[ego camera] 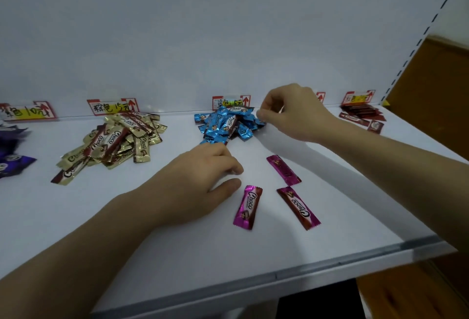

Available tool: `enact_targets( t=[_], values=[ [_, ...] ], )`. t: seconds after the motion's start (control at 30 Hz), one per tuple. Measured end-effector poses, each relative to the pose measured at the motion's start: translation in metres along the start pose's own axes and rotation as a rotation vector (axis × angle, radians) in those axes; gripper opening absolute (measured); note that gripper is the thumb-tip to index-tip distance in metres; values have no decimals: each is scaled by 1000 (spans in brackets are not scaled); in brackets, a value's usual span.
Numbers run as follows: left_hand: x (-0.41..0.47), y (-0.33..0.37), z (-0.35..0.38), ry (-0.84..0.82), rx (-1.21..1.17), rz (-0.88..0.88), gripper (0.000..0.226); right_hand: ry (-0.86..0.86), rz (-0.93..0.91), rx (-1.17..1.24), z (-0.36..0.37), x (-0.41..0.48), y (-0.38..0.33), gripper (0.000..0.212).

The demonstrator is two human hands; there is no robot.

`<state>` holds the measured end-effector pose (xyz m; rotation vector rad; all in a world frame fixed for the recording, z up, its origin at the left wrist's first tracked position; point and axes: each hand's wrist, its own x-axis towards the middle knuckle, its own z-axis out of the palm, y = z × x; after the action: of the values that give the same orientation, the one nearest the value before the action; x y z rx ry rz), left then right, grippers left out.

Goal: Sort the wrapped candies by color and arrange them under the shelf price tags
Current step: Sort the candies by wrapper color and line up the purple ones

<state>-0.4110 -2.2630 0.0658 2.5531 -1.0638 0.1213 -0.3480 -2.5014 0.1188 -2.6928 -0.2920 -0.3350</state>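
White shelf (330, 242) with purple pile (10, 158), gold pile (114, 138), blue pile (225, 123), red pile (360, 115), magenta candies (247, 207)

Three loose candies (247, 207) lie before the piles (223, 123) beneath price tags (231, 102).

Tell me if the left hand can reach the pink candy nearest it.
Probably yes: the left hand rests right beside the pink candy, thumb near its top end, only bare shelf between. The right hand pinches a blue candy, well clear.

left grip (203, 169) and right grip (291, 113) bare, forearms (88, 237) bare too.
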Motion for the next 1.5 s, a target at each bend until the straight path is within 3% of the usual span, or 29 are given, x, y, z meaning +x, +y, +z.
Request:
enact_targets(
  t=[0.17,0.27,0.4,0.53,0.8,0.97,1.17,1.27,1.37,1.43,1.5],
  values=[
    [-1,24,-3,-10,-2,-55,61,-258,-20,-223,-15,-74,-5,34],
    [-2,43,1,-43,107,-69,56,-295,9,-240,-14,-87,-1,32],
    [-1,52,3,38,90,-74,30,-240,-35,-210,-14,-90,6,18],
    [-1,44,10,84,115,6,27,-165,-64,-158,-10,-96,17,19],
    [7,35,20,175,2,39,38,119,322,207,-21,-40,81,8],
    [11,32,16,252,-16,-15,35,231,516,398,-9,9,112,14],
    [11,33,7,239,-330,-311,10,320,434,159,-6,9,112,28],
    [14,31,6,292,-564,-403,10,216,293,299,-6,-18,76,22],
    [15,33,5,264,-669,-409,15,-50,162,645,1,-60,31,14],
    [14,34,5,250,-714,-394,18,-204,134,889,13,-84,11,13],
    [14,35,6,241,-750,-372,19,-248,132,1014,23,-94,4,14]
  ],
)
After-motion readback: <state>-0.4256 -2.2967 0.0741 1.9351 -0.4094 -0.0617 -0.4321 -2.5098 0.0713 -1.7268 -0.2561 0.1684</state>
